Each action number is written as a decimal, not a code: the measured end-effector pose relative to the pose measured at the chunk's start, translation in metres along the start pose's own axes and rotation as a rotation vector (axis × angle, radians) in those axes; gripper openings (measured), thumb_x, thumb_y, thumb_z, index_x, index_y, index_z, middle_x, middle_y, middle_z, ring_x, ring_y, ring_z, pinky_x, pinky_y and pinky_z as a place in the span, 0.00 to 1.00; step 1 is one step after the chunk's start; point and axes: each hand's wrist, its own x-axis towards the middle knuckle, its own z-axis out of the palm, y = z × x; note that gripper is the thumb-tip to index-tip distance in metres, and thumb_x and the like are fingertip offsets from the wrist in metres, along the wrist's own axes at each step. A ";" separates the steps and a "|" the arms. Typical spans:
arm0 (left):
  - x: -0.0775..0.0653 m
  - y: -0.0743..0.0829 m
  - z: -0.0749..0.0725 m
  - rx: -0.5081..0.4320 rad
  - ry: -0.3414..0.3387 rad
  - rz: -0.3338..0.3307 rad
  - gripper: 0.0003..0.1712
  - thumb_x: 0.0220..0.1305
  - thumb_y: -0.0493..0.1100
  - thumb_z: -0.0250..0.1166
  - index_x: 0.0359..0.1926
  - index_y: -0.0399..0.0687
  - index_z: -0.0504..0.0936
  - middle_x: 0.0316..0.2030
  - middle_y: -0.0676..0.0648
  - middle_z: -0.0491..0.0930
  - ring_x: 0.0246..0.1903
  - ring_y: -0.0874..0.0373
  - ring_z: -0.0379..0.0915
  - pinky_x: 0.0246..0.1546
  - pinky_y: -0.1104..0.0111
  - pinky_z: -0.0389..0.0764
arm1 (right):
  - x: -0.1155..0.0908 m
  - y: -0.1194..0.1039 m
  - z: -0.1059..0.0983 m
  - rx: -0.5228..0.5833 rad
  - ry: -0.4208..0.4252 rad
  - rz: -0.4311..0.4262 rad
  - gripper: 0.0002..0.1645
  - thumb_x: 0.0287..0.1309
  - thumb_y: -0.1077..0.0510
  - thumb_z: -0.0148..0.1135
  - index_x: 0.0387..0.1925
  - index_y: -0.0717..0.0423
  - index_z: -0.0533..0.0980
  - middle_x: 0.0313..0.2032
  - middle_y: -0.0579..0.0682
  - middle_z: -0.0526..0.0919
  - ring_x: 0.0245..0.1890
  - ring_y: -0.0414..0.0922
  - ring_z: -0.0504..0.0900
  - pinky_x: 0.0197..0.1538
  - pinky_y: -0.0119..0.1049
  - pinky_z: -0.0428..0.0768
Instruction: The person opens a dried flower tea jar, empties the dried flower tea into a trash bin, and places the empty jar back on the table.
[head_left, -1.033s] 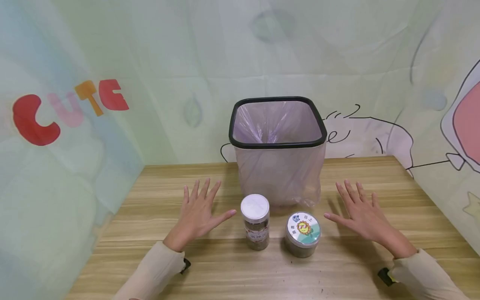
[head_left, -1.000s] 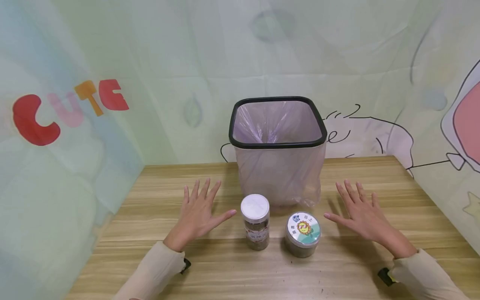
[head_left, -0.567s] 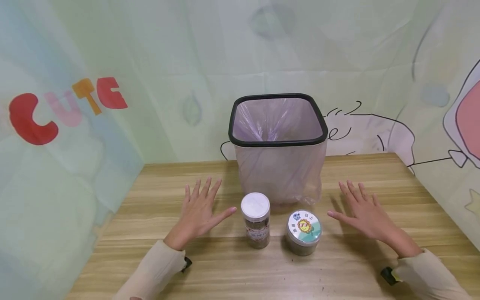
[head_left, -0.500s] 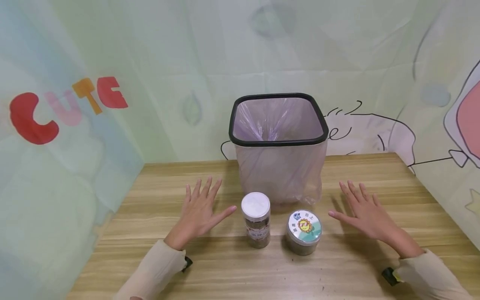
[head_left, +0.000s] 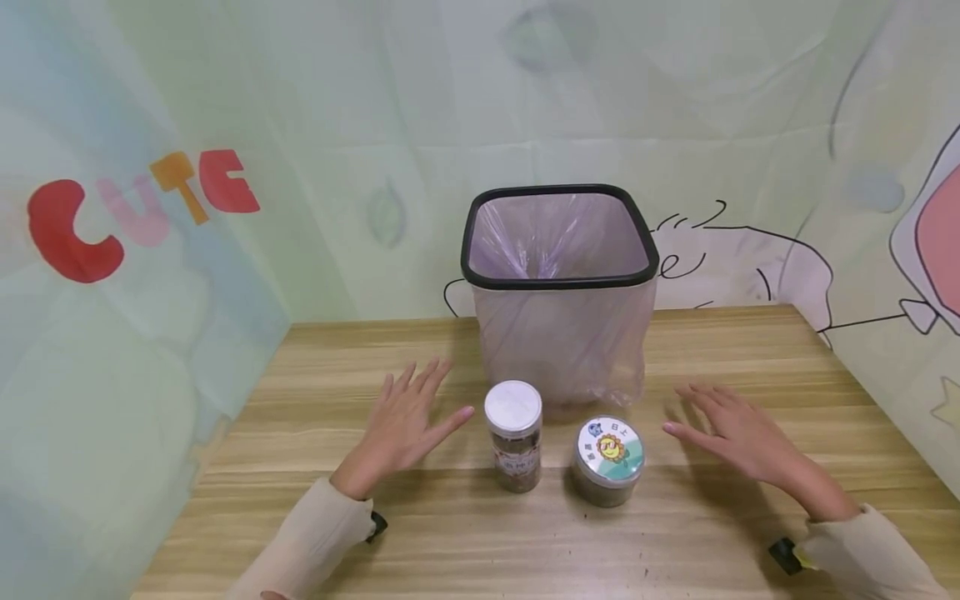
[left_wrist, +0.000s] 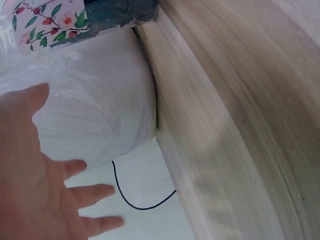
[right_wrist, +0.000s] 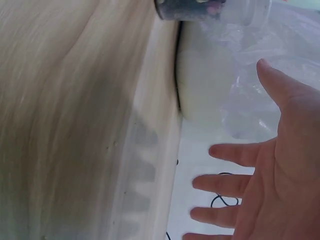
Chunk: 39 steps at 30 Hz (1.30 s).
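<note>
Wooden table [head_left: 465, 546] — lidded jars [head_left: 516, 442] [head_left: 609, 463], between both hands [head_left: 401, 429] [head_left: 746, 433]

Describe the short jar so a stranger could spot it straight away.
On the wooden table, find the big bin with the black rim. In front of it stands the short jar, between the taller jar and the right hand. Its lid shows a smiling sunflower in sunglasses, while its neighbour's is plain white.
</note>
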 end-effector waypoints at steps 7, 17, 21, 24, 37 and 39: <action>-0.004 0.001 -0.004 -0.029 -0.023 0.094 0.46 0.60 0.64 0.65 0.73 0.49 0.64 0.65 0.42 0.73 0.63 0.38 0.68 0.59 0.40 0.69 | -0.003 -0.004 -0.004 0.126 -0.009 -0.082 0.35 0.71 0.41 0.55 0.63 0.66 0.71 0.62 0.68 0.73 0.62 0.69 0.69 0.61 0.69 0.65; -0.009 0.003 -0.002 -0.107 -0.182 0.293 0.54 0.45 0.56 0.74 0.73 0.45 0.64 0.67 0.42 0.70 0.66 0.43 0.65 0.65 0.45 0.65 | -0.008 -0.020 -0.008 0.191 -0.007 -0.097 0.32 0.71 0.43 0.56 0.62 0.63 0.73 0.60 0.65 0.76 0.61 0.66 0.71 0.60 0.68 0.67; -0.013 0.006 0.000 -0.202 -0.237 0.336 0.57 0.43 0.52 0.76 0.73 0.43 0.62 0.68 0.41 0.67 0.67 0.44 0.62 0.66 0.47 0.63 | -0.009 -0.027 -0.010 0.211 -0.012 -0.104 0.31 0.70 0.43 0.57 0.62 0.63 0.73 0.60 0.64 0.76 0.61 0.65 0.72 0.60 0.67 0.68; -0.015 0.008 0.001 -0.276 -0.259 0.383 0.60 0.41 0.52 0.78 0.74 0.45 0.60 0.69 0.44 0.66 0.68 0.48 0.60 0.68 0.50 0.62 | -0.008 -0.032 -0.013 0.218 -0.018 -0.105 0.32 0.70 0.43 0.57 0.62 0.63 0.73 0.60 0.63 0.76 0.62 0.65 0.72 0.60 0.67 0.68; -0.013 0.023 0.004 -0.498 -0.322 0.304 0.61 0.42 0.67 0.79 0.74 0.60 0.58 0.66 0.58 0.68 0.67 0.59 0.61 0.68 0.54 0.63 | 0.002 -0.064 -0.022 0.288 0.014 -0.127 0.28 0.71 0.44 0.57 0.60 0.62 0.75 0.58 0.58 0.79 0.60 0.61 0.74 0.58 0.63 0.73; -0.012 0.025 0.007 -0.527 -0.307 0.312 0.60 0.44 0.66 0.79 0.74 0.60 0.58 0.66 0.58 0.68 0.67 0.60 0.62 0.67 0.55 0.65 | 0.003 -0.071 -0.025 0.281 0.030 -0.140 0.27 0.70 0.45 0.58 0.59 0.61 0.76 0.57 0.57 0.80 0.57 0.59 0.76 0.55 0.61 0.76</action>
